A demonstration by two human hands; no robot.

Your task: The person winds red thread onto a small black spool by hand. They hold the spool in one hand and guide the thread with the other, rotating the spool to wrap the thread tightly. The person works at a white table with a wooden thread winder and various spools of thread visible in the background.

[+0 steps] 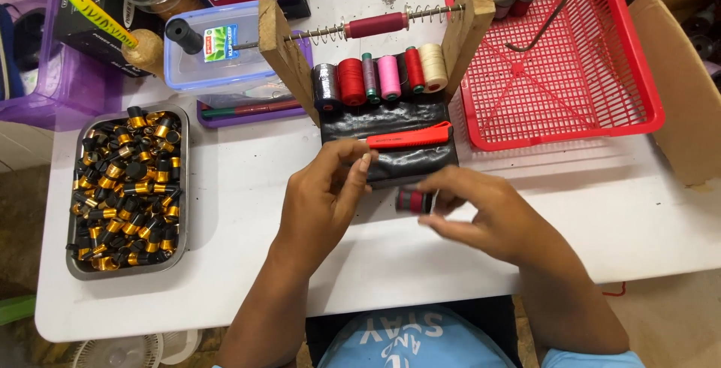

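Both forearms reach up from the bottom edge over the white table (225,293), wrists angled toward each other. The right hand (481,214) lies palm down with its fingers curled, and its fingertips pinch a small dark cylinder with a red band (412,200); motion blur hides the exact grip. The cylinder sits between the two hands, just off the front edge of a black pad (390,139). The left hand (327,195) is loosely cupped, fingers together and bent, its thumb and fingertips close to the cylinder's left end; whether they touch it cannot be told.

On the black pad, just beyond the hands, lies a red utility knife (409,139). Behind the pad stands a wooden frame (282,45) holding a row of thread spools (379,75) in black, red, pink and cream, and above them a metal rod with springs and a maroon spool (375,25).

To the left, a metal tray (182,188) is filled with small black and gold parts (128,188). Farther back left sits a clear plastic box (218,52). To the right, a red plastic basket (638,113) rests on the table beside a cardboard box (683,82).
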